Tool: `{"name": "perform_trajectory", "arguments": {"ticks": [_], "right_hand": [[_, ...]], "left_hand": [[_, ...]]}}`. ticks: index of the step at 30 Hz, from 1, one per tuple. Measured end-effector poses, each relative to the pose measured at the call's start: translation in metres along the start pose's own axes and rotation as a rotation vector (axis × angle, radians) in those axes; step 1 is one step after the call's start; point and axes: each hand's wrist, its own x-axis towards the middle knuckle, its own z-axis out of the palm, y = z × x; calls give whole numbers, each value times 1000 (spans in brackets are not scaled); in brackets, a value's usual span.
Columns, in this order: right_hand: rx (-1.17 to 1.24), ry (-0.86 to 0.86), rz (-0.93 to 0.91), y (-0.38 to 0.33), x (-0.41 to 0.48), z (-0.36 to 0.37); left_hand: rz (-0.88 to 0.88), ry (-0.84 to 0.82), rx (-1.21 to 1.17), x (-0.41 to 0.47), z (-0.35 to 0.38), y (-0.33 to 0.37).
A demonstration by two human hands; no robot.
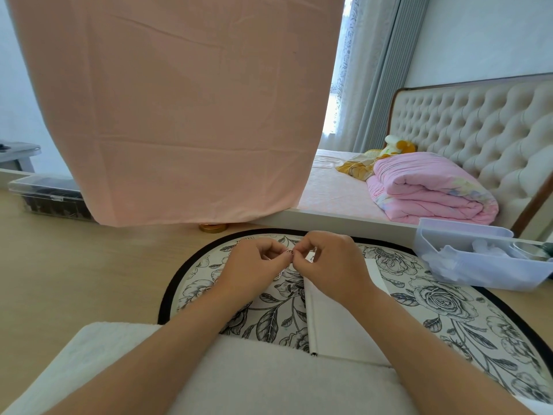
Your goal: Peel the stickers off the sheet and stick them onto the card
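Over the flowery mat, the left hand and right hand both pinched a tiny thing, maybe a sticker. A white card lay under the right wrist.

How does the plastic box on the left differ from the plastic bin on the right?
The left box has a closed lid and dark contents; the right bin is open-topped and holds white things. The left box is clear, the right bin milky. Both are plastic.
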Motion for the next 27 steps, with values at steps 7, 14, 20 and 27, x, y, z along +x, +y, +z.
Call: {"name": "perform_trajectory", "arguments": {"ticks": [7,14,20,27], "right_hand": [[35,-7,-97,-3,1,-2],[578,-263,322,-5,8,-14],[580,-347,350,0,9,-14],[544,-369,319,-2,8,-10]], "left_hand": [[23,18,-17,1,-2,-3],[62,-24,-38,3,-8,-3],[90,-68,-22,1,-9,-3],[51,-77,-80,0,-8,0]]}}
